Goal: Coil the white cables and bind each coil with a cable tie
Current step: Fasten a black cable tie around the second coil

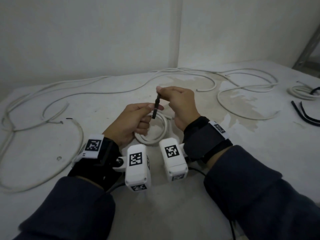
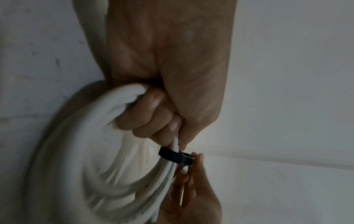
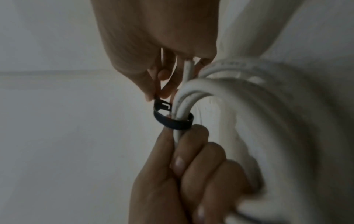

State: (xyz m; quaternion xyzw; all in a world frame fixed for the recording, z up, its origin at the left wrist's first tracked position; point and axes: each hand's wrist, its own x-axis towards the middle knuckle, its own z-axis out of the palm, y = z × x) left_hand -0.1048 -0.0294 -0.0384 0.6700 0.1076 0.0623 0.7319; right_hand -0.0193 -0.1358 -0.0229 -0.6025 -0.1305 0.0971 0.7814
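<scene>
The white coil (image 1: pixel 152 134) is hanging at table centre, gripped in the left hand (image 1: pixel 131 123), fingers curled round its strands. At the coil's twelve o'clock, the right hand (image 1: pixel 180 104) is pinching the black cable tie (image 1: pixel 156 106), already looped; a steady straight pull should be cinching it snug.

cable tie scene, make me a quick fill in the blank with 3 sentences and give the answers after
1. The left hand grips a coil of ____ cable.
2. The cable tie looped round the coil is ____ in colour.
3. The right hand pinches the tie's ____ end, above the coil.

Missing words: white; black; free
</scene>
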